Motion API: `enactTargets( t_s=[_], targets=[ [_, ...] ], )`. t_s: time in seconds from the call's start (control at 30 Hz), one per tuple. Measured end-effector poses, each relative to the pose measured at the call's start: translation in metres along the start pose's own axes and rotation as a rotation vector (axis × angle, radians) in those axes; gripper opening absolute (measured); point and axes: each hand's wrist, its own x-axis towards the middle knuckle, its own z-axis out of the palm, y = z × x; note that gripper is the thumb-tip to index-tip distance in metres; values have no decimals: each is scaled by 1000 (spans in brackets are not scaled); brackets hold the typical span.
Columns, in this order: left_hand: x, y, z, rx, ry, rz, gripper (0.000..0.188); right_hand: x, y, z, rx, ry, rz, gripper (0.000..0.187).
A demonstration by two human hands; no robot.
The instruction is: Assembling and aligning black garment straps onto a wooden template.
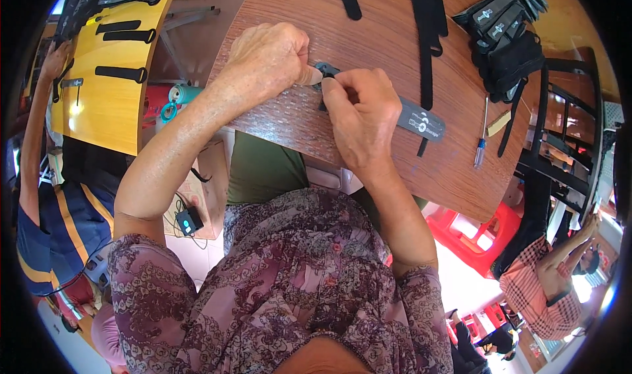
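Close to the near edge of the brown wooden table, my left hand [273, 54] and my right hand [365, 110] meet over a dark hook-and-loop strap [421, 122]. Its grey end with a printed pale label sticks out to the right from under my right hand. Both hands are closed, thumbs and fingers pinching the small black looped end [326, 70] between them. My fingers partly hide that end, so its exact shape is unclear. A thin dark strip [422, 147] pokes out below the grey end.
Black straps [426, 64] lie across the table, with a bundle of labelled straps [507, 58] at the far right. A screwdriver [480, 151] lies nearby. At left, a yellow table [118, 51] bears more straps beside a co-worker's arm [33, 137]. A red stool [484, 239] stands lower right.
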Motion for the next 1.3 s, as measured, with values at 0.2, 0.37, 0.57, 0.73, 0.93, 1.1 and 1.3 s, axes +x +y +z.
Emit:
enactTargets(
  t_s=[0.2,0.37,0.57,0.73,0.93,1.1,1.3],
  targets=[
    [0,7,0,62,6,-35,26,-2,3,-6,178,32,110,6],
    [1,2,3,19,17,3,21,13,-6,-33,617,128,545,5],
    [0,2,-6,-205,-119,-164,21,12,-3,-39,944,227,621,5],
    [-3,4,-4,-217,-61,-127,28,17,1,-41,902,116,621,8],
    [-5,16,6,190,100,24,44,12,3,-44,883,89,588,9],
    [0,14,7,202,34,36,49,12,11,-84,784,322,520,5],
    [0,13,9,190,37,-38,46,-7,57,-201,904,648,499,4]
  ],
)
